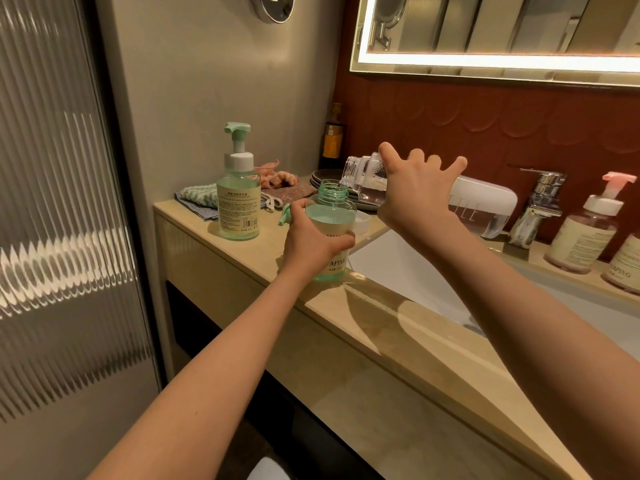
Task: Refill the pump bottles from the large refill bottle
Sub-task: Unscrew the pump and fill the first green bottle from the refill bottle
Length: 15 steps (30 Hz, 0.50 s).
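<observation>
Two hands are engaged at the left rim of the sink (398,268). An open green bottle (331,220), its pump removed and its threaded neck bare, is stood on the counter (381,327) at the sink's near-left corner. It is grasped round the middle by the left hand (311,242), with thumb and fingers curled about its label. It is seen to be filled with pale liquid up to its shoulder.

Above the sink's left edge a large refill bottle (485,209) is held tipped onto its side. Its clear mouth is brought just over the open neck, and its white base is pointed toward the faucet (540,202) behind the sink. It is gripped near the shoulder by the right hand (415,192), thumb raised along the neck and fingers spread over the far side. Whether liquid is running cannot be told.

A loose green pump head (285,213) is partly hidden behind the left hand. Further left of the sink a green pump bottle (239,202) is stood capped and upright, with folded cloths (197,199) and stacked plates (320,178) behind it. At the sink's right end two pink pump bottles (585,230) are placed side by side.
</observation>
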Available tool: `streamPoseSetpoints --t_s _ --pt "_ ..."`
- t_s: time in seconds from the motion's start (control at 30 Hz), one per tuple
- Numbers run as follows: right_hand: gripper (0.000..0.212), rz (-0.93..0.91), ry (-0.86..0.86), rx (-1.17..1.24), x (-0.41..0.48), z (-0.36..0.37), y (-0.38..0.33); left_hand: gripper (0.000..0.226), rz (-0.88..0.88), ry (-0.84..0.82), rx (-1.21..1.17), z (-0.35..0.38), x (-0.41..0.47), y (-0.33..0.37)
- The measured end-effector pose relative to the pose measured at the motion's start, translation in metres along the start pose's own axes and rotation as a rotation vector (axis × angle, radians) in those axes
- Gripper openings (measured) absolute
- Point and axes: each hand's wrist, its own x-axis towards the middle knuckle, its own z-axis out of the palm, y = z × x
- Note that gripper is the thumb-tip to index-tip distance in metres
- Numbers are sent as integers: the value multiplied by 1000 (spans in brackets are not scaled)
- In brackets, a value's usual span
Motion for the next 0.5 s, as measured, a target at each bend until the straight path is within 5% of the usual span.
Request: streamPoseSetpoints --t_s 0.5 --pt "66 68 -57 213 -8 19 8 80 12 -1 -1 -1 1 -1"
